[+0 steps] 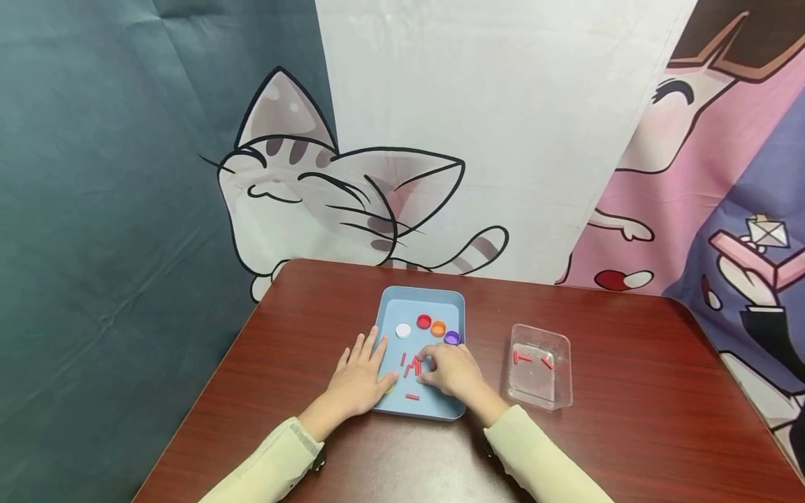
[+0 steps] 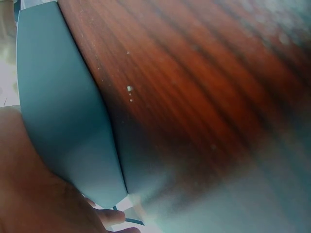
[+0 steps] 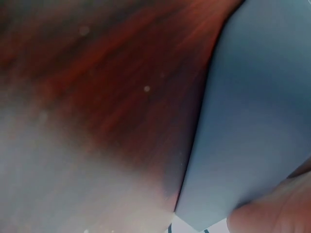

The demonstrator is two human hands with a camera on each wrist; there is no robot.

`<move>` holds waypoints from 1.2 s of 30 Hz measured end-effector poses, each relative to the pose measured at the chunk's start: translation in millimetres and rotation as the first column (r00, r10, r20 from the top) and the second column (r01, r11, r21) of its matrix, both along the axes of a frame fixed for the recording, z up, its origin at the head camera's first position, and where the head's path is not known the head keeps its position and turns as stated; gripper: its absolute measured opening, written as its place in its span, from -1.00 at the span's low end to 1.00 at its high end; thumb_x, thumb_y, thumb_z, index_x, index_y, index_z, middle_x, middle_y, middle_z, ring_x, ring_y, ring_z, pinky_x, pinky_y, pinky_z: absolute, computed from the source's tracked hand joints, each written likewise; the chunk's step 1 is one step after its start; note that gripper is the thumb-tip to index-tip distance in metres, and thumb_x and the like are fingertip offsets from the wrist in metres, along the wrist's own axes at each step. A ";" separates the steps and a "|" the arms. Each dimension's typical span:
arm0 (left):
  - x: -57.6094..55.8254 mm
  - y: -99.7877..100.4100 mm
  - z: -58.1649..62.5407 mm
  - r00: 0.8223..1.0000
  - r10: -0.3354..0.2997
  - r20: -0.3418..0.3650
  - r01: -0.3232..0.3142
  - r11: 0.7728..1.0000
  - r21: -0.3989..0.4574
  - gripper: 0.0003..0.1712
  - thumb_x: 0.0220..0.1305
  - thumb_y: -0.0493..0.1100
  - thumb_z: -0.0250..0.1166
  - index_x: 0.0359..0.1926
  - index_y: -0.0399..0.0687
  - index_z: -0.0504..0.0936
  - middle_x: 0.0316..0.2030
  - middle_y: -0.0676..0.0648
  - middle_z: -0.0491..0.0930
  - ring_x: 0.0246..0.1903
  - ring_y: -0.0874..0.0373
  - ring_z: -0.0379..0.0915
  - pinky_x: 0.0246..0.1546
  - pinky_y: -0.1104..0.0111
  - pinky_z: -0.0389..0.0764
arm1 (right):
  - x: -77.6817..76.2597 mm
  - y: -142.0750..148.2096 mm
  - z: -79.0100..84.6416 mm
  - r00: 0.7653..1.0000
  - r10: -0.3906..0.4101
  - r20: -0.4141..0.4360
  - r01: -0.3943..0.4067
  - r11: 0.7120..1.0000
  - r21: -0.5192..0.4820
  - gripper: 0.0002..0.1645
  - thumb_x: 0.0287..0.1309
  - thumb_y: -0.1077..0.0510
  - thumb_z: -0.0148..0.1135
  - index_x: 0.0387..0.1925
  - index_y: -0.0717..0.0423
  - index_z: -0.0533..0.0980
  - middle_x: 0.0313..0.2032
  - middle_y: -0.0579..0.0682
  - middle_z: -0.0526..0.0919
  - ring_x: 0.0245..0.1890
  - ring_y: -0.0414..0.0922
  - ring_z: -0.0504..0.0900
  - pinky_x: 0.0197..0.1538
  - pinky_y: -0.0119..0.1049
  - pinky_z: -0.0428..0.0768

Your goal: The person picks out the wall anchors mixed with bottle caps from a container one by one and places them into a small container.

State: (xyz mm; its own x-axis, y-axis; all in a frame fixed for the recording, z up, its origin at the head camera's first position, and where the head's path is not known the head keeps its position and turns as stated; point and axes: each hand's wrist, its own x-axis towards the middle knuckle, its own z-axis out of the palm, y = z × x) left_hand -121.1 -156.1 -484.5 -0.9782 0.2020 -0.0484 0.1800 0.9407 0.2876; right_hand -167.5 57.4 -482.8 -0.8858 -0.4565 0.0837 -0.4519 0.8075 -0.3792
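Note:
My left hand (image 1: 357,383) rests with fingers spread and straight over the left edge of a light blue tray (image 1: 405,296). Its thumb reaches inside, partly hiding a yellow-green round piece (image 1: 390,389). Over the tray's right side, my right hand (image 1: 454,370) bends its index finger and thumb into a wide C, a gap between the tips. Several short red sticks (image 1: 407,370) lie loose at those fingertips, and one red stick (image 1: 411,397) lies nearer the front. Both wrist views show mainly the tray's outer wall (image 2: 68,97) with part of each hand.
At the back of the tray sit a white round piece (image 1: 403,330) and red (image 1: 424,321), orange (image 1: 438,328) and purple (image 1: 451,337) round caps. A clear plastic box (image 1: 531,398) with a few red sticks stands right of it on the brown table (image 1: 302,314).

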 end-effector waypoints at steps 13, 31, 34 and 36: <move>1.0 0.2 0.4 1.000 -0.004 -0.016 0.004 1.000 -0.001 -0.12 0.46 0.28 0.09 0.57 -0.10 0.15 0.61 -0.18 -0.11 0.55 -0.27 -0.13 0.43 -0.23 0.06 | 1.9 -4.8 3.4 0.998 -0.051 0.021 0.050 0.999 0.020 -0.73 -0.04 -0.04 0.57 -0.25 -0.14 0.71 -0.62 -0.30 0.51 -0.49 -0.29 0.52 -0.24 -0.26 0.33; 0.2 -0.5 -0.5 1.000 0.004 -0.007 -0.004 1.000 0.000 -0.11 0.46 0.30 0.08 0.59 -0.06 0.12 0.62 -0.16 -0.15 0.56 -0.24 -0.17 0.45 -0.21 0.03 | -4.6 6.2 3.2 0.999 0.036 0.032 -0.032 0.990 -0.135 -0.84 -0.13 0.13 0.48 -0.44 -0.03 0.64 -0.62 -0.25 0.47 -0.55 -0.29 0.40 -0.42 -0.37 0.40; 0.1 -0.2 0.0 1.000 0.001 -0.006 -0.001 1.000 0.002 -0.11 0.46 0.30 0.07 0.58 -0.08 0.12 0.61 -0.17 -0.15 0.56 -0.25 -0.17 0.45 -0.21 0.04 | -4.3 9.8 5.8 0.998 0.059 0.039 -0.051 0.983 -0.179 -0.84 -0.12 0.15 0.48 -0.44 -0.04 0.63 -0.59 -0.24 0.49 -0.53 -0.30 0.40 -0.42 -0.39 0.41; 0.4 0.0 0.5 1.000 -0.002 -0.009 0.002 1.000 0.004 -0.11 0.46 0.30 0.07 0.58 -0.09 0.13 0.61 -0.18 -0.13 0.56 -0.26 -0.16 0.44 -0.22 0.04 | -3.2 11.9 7.5 0.997 0.072 0.033 -0.064 0.978 -0.196 -0.84 -0.09 0.14 0.49 -0.44 -0.05 0.62 -0.56 -0.24 0.49 -0.52 -0.31 0.40 -0.41 -0.40 0.41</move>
